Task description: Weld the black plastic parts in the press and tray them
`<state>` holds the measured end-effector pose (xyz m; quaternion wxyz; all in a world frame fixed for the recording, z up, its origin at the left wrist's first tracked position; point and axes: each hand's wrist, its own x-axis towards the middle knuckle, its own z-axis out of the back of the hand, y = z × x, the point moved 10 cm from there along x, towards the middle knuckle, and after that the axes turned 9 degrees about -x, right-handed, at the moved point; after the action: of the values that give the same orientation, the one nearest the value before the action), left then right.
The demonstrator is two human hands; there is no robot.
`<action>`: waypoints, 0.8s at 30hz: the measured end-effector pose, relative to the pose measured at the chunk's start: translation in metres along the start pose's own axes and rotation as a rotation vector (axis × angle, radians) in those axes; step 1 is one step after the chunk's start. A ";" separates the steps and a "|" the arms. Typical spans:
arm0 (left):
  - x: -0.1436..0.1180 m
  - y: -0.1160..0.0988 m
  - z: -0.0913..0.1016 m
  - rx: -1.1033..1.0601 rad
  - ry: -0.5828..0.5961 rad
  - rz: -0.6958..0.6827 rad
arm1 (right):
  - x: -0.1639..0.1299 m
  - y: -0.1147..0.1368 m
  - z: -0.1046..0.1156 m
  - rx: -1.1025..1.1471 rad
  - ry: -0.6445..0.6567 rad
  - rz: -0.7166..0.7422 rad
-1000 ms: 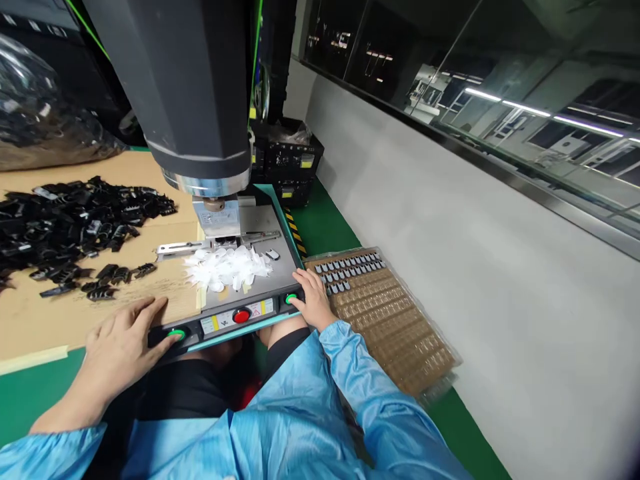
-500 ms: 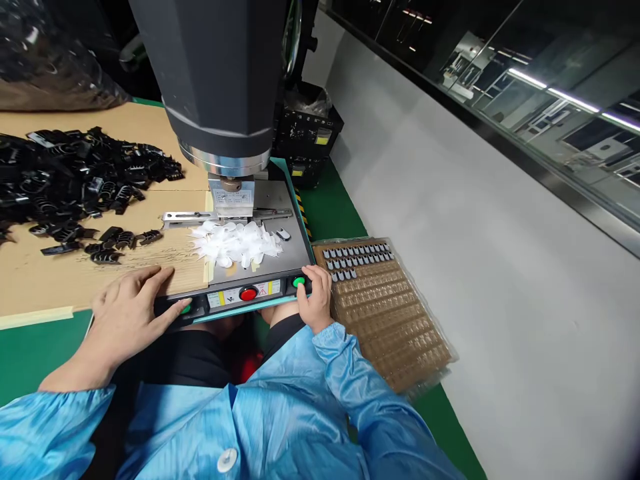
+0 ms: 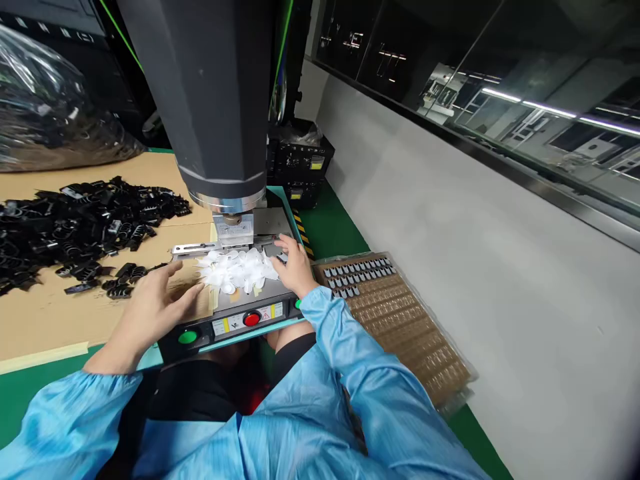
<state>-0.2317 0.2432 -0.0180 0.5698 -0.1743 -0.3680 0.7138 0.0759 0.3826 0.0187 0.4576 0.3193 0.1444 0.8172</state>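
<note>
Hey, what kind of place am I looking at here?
Most likely a factory assembly station. A press machine with green and red buttons stands on the bench, a heap of small black parts lies beside it, and a tray holds finished pieces.
</note>
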 end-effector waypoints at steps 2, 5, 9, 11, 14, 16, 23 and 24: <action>0.028 -0.009 -0.011 -0.055 0.003 0.018 | 0.025 0.005 -0.019 -0.013 0.077 -0.021; 0.065 -0.022 -0.032 -0.177 0.025 0.045 | 0.051 0.013 -0.043 -0.063 0.171 -0.054; 0.097 -0.040 -0.059 -0.321 0.099 0.043 | 0.070 0.021 -0.062 -0.128 0.231 -0.080; 0.106 -0.045 -0.067 -0.378 0.116 0.053 | 0.075 0.023 -0.068 -0.144 0.245 -0.087; 0.115 -0.046 -0.072 -0.423 0.093 0.079 | 0.079 0.025 -0.078 -0.171 0.264 -0.061; 0.121 -0.047 -0.075 -0.445 0.092 0.071 | 0.082 0.026 -0.085 -0.185 0.262 -0.030; 0.132 -0.044 -0.077 -0.573 0.118 0.134 | 0.093 0.019 -0.089 -0.015 0.243 -0.073; 0.128 -0.042 -0.074 -0.592 0.104 0.160 | 0.093 0.018 -0.085 0.039 0.237 -0.094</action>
<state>-0.1906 0.3917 -0.0151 0.4542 -0.3974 -0.5155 0.6083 -0.0264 0.4555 -0.0001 0.4688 0.2222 0.2281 0.8239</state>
